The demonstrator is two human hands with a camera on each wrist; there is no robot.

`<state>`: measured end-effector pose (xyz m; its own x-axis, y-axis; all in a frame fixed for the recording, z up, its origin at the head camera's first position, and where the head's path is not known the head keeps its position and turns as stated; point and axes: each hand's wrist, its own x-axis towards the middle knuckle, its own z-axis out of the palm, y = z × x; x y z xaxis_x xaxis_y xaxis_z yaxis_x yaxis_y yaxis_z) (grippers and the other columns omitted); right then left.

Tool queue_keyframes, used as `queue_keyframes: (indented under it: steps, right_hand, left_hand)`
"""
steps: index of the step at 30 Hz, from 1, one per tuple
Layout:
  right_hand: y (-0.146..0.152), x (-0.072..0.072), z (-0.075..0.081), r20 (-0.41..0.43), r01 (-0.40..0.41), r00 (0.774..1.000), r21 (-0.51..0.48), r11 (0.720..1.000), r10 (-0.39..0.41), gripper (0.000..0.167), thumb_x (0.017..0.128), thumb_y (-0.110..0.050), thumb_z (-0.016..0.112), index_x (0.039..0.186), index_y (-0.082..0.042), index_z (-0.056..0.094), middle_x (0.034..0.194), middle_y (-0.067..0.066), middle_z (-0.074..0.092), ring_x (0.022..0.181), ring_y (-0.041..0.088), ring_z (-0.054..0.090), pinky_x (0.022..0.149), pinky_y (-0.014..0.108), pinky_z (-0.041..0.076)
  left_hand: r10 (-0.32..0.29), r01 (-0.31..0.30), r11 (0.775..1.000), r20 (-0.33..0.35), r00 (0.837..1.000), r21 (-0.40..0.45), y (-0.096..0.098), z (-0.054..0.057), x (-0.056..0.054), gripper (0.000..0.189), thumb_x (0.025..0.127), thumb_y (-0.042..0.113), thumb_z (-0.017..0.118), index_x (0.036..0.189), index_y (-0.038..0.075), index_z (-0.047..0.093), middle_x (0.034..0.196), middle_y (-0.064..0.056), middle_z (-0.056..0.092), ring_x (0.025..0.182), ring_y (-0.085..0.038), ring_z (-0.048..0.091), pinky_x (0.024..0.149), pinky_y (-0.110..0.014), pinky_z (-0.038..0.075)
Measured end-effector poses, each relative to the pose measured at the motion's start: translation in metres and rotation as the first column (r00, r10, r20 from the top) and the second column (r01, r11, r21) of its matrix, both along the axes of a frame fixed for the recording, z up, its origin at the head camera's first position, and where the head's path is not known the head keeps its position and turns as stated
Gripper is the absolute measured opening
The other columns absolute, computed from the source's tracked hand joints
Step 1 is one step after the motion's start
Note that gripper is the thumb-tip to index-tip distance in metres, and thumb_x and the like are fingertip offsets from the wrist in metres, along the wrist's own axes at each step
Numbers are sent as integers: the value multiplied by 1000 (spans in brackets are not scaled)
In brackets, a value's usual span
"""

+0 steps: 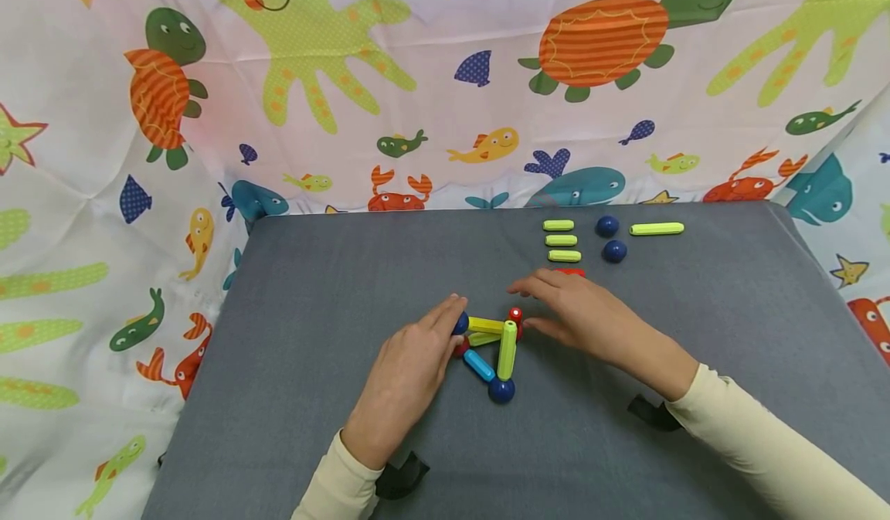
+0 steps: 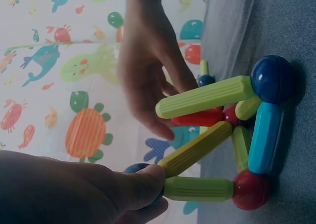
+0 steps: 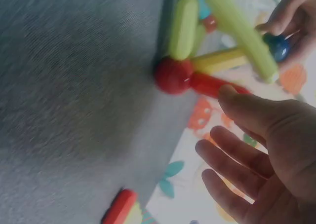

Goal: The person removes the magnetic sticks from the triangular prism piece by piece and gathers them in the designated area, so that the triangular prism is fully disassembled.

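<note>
Where sea-print cloth (image 1: 445,103) backs a gray tabletop (image 1: 327,265), left hand (image 1: 406,373) pinching blue ball (image 1: 460,324), right hand (image 1: 598,319) fingers loosely extended

A gray table (image 1: 334,273) has a white cloth (image 1: 501,10) hanging behind its far edge and along its left and right edges. The cloth is printed with sea animals. Just above the middle of the far edge are a red crab (image 1: 399,200) and, to its right, a teal whale (image 1: 584,188). Higher up, a big turtle (image 1: 603,41) has an orange striped shell. Another whale (image 1: 257,199) shows by the table's far left corner, and a third whale (image 1: 827,188) by the far right corner. Beyond the left edge are an orange fish (image 1: 200,238) and a second crab (image 1: 186,365); beyond the right edge, a yellow starfish (image 1: 850,271).
</note>
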<state>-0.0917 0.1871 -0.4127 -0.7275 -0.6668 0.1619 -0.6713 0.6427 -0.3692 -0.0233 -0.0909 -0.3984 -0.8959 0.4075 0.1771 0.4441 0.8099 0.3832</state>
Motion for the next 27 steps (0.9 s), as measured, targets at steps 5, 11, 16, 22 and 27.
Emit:
queue_keyframes:
  steps: [5,11,16,22,27]
  right_hand:
    - [-12,7,3,-2,-43,999,8,999,43,44,89,-19,89,130,-18,71,119,-3,70,103,15,70,85,36,63]
    - [-14,10,3,-27,-10,1000,27,1000,11,31,89,-17,89,118,-22,77,111,-8,71,97,10,69,77,31,62]
    - [-9,9,0,-23,34,999,28,999,-33,28,91,-21,87,118,-20,77,109,-6,74,96,12,70,77,34,62]
    - [-1,8,-3,19,85,996,36,996,-86,28,94,-23,84,121,-17,75,109,-5,73,97,13,68,82,38,62]
    - [8,9,-8,50,133,989,53,990,-136,23,95,-26,83,114,-16,74,102,-4,72,90,16,69,78,37,60]
  left_hand:
    - [4,-4,1000,-1,1000,-15,-1,0,0,49,104,21,70,150,10,60,152,-7,60,107,-28,75,83,-41,63]
    - [-2,2,1000,-1,1000,-7,-1,0,0,50,103,21,71,150,10,60,152,-7,61,108,-28,75,84,-41,63]
    - [-3,3,1000,-1,1000,-6,-1,-1,-1,51,103,21,71,151,10,59,152,-7,60,111,-28,75,87,-42,63]
    - [7,-7,1000,9,1000,-5,-1,1,0,51,103,20,71,151,10,59,153,-7,60,112,-27,74,88,-43,63]
    - [-4,4,1000,10,1000,-4,-1,2,0,50,103,20,71,150,9,60,152,-7,60,112,-28,75,88,-43,63]
